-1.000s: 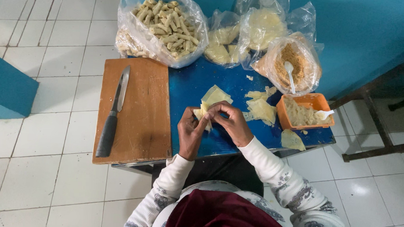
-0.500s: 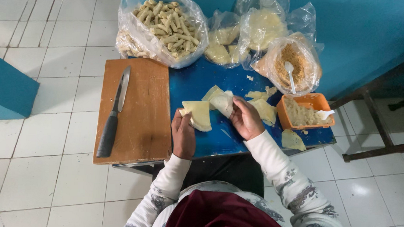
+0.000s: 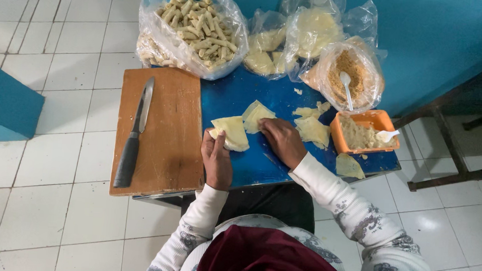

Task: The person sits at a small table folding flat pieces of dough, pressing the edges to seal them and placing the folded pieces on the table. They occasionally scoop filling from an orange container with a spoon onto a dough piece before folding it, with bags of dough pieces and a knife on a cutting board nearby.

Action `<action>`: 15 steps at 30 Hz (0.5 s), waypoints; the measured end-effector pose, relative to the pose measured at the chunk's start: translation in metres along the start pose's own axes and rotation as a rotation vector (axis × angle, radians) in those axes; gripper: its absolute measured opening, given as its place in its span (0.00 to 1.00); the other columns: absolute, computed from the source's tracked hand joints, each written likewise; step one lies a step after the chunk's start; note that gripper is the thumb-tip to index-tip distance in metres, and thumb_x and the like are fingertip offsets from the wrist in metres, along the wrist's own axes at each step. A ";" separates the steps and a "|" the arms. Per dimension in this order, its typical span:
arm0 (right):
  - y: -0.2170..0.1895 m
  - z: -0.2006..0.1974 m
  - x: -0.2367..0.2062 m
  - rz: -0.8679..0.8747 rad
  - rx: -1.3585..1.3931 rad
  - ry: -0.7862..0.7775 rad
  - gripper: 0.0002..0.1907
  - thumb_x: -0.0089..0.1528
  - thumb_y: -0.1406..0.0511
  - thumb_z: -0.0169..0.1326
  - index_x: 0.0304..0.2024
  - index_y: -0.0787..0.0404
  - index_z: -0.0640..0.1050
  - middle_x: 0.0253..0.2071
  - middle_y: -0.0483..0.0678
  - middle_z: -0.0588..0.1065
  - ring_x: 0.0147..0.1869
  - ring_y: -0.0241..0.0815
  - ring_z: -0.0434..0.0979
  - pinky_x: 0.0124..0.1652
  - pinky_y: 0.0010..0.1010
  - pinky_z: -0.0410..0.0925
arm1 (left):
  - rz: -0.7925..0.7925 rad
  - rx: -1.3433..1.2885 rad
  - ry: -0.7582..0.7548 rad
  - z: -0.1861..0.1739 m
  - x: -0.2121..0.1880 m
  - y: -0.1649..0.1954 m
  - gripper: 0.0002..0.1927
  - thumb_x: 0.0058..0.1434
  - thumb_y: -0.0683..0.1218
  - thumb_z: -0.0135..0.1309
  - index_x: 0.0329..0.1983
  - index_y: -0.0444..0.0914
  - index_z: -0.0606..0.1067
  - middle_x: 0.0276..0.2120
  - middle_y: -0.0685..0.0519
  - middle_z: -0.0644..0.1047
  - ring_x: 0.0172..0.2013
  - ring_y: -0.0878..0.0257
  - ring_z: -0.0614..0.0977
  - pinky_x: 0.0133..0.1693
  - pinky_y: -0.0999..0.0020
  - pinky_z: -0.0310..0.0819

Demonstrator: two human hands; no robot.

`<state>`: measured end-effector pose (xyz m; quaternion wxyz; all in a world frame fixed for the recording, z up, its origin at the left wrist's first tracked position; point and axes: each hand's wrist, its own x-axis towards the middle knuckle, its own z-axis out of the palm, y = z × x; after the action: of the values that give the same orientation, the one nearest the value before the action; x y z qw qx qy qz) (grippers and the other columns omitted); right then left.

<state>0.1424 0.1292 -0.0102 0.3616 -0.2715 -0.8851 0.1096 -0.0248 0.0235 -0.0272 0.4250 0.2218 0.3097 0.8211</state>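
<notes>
- Left hand (image 3: 217, 161), frame centre: fingers pinched on a pale wrapper sheet (image 3: 231, 132), lifted just above the blue counter (image 3: 237, 99).
- Right hand (image 3: 283, 141): fingers closed on a second folded wrapper (image 3: 255, 115) lying on the counter.
- Left of both: wooden cutting board (image 3: 165, 142) with knife (image 3: 134, 134).
- Right: orange filling tub (image 3: 337, 137).

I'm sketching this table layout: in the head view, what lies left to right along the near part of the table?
Black-handled knife on the wooden cutting board → pale wrapper sheet in the left hand → right hand → orange plastic tub of filling.
</notes>
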 end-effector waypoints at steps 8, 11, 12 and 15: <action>-0.007 -0.011 0.008 -0.028 0.084 -0.023 0.11 0.64 0.70 0.56 0.50 0.63 0.79 0.53 0.53 0.80 0.54 0.54 0.80 0.52 0.42 0.72 | -0.046 0.047 -0.026 0.002 -0.001 0.004 0.12 0.75 0.48 0.45 0.49 0.33 0.70 0.46 0.48 0.76 0.48 0.63 0.77 0.52 0.67 0.72; -0.018 -0.022 0.018 0.152 0.289 -0.002 0.08 0.68 0.68 0.56 0.50 0.61 0.79 0.52 0.49 0.81 0.55 0.47 0.83 0.51 0.35 0.75 | -0.061 0.021 -0.066 0.004 -0.002 0.005 0.11 0.74 0.47 0.46 0.50 0.34 0.70 0.47 0.49 0.76 0.49 0.63 0.77 0.53 0.67 0.72; -0.024 -0.025 0.019 0.123 0.316 0.010 0.09 0.66 0.67 0.58 0.49 0.62 0.79 0.50 0.49 0.80 0.52 0.46 0.82 0.49 0.34 0.74 | -0.065 0.027 -0.082 0.005 -0.002 0.005 0.10 0.74 0.46 0.46 0.50 0.34 0.70 0.47 0.49 0.76 0.49 0.64 0.77 0.53 0.67 0.72; -0.050 -0.020 0.022 0.077 0.374 0.037 0.14 0.61 0.65 0.64 0.46 0.63 0.79 0.45 0.50 0.78 0.45 0.44 0.80 0.43 0.30 0.73 | -0.070 0.059 -0.097 0.008 -0.003 0.005 0.10 0.73 0.45 0.48 0.51 0.34 0.71 0.47 0.51 0.76 0.48 0.66 0.76 0.52 0.70 0.70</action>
<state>0.1236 0.1000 0.0360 0.4178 -0.2352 -0.8314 0.2810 -0.0207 0.0213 -0.0186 0.4613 0.2628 0.3204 0.7845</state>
